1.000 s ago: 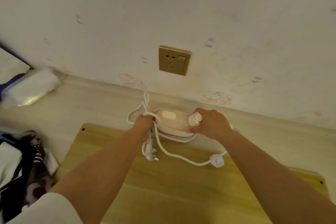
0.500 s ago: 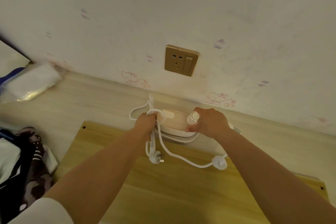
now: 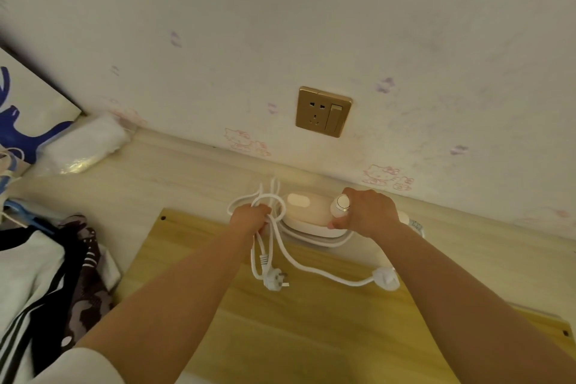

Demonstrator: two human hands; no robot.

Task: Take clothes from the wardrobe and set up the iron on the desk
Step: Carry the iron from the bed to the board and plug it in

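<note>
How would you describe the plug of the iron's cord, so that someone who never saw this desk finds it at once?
Start at the gold wall socket and drop straight down to the yellowish wooden board on the desk. The plug hangs over that board, below the left hand, which grips the looped white cord. It alone shows metal pins; the white round lump further right has none.

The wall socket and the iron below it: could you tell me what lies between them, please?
In the head view, only bare wall and a pale desk strip separate the wall socket from the iron.
</note>
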